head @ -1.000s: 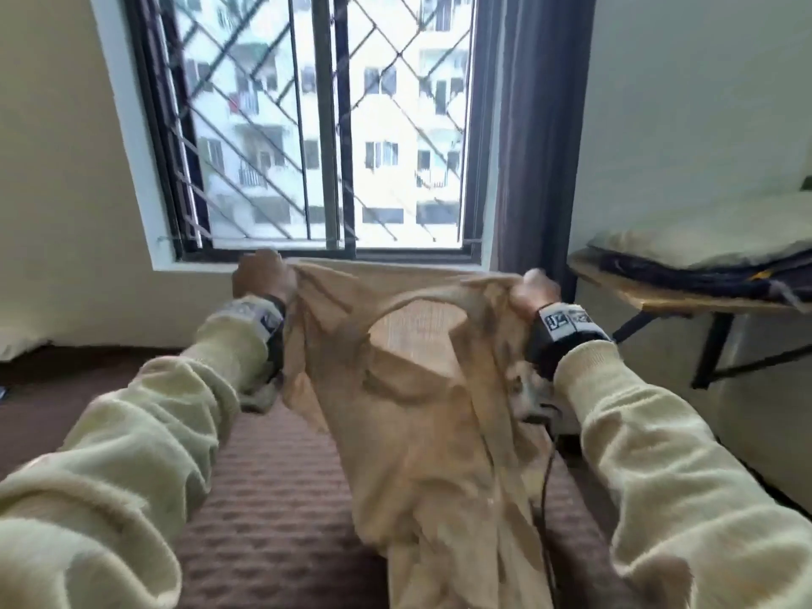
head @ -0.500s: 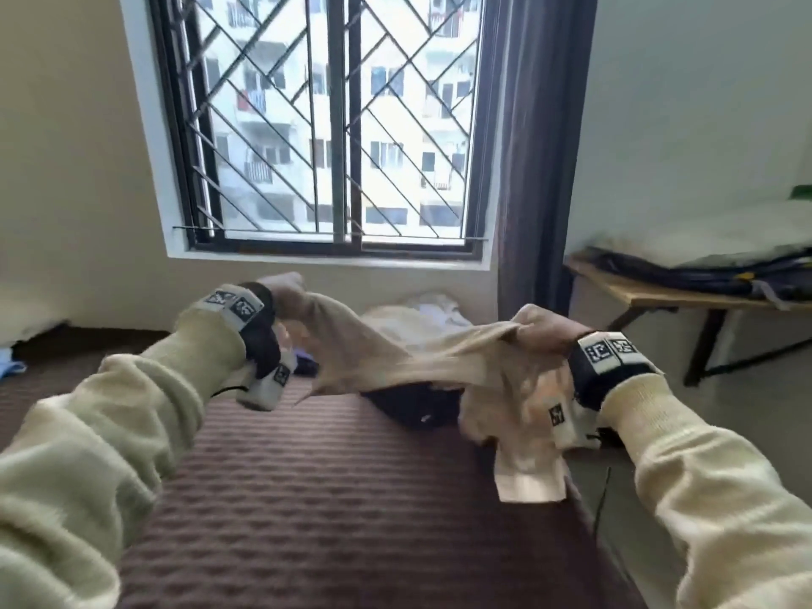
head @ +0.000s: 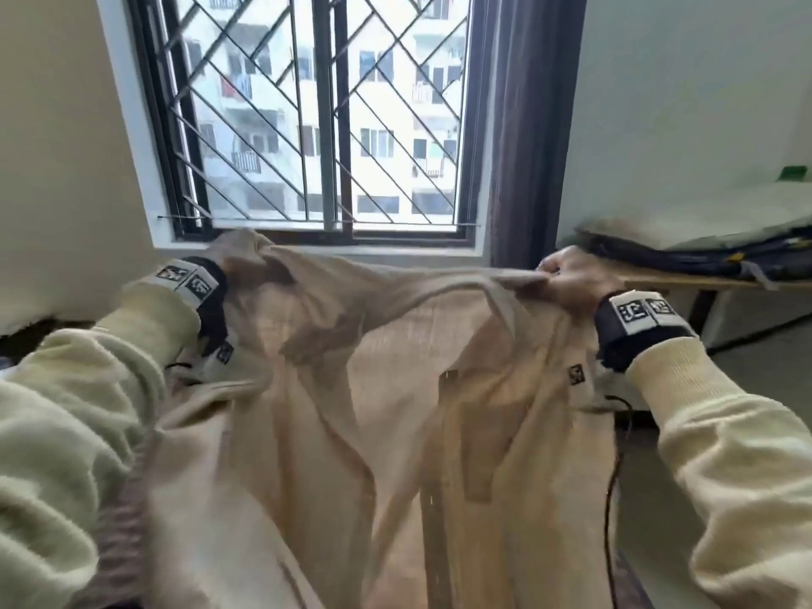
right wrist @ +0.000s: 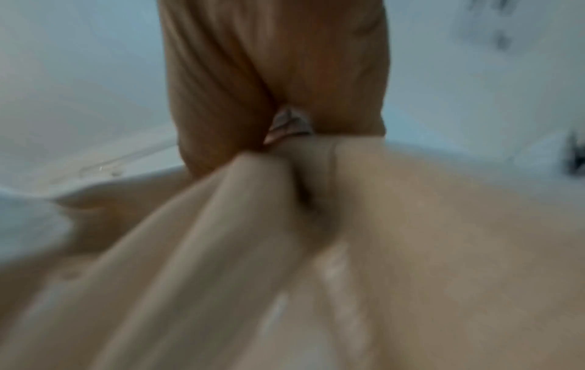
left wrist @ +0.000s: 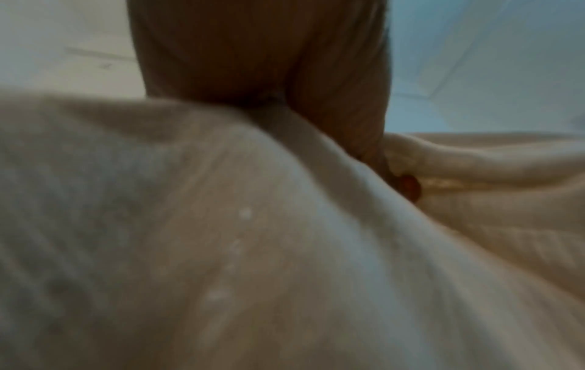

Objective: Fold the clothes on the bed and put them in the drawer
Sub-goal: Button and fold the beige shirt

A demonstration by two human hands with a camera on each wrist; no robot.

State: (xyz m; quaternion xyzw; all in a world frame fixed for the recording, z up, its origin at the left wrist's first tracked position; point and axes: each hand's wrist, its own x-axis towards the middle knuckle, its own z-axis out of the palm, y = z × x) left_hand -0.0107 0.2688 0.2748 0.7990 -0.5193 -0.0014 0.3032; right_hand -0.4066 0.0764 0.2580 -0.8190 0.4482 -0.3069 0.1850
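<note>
- The beige shirt (head: 395, 389) hung spread in the air between the two hands, above the bed (head: 127, 520), its top edge pulled fairly taut in front of the barred window (head: 316, 116).
- The right hand (head: 571, 281) had its fingers curled tight on one top corner, a bunch of cloth pinched inside the fist.
- The left hand (left wrist: 259, 55) was mostly buried in fabric; the wrist view showed its fingers closed over a gathered fold.
- To my eye the step was shaking it flat; level hands and even tension would let it drop onto the bed without creases.
- The cloth looked thin and soft, faintly ribbed, part see-through against the light, with a loose curved neckline.
- A wooden table (head: 685, 281) with dark bundled cloth stood at the right.
</note>
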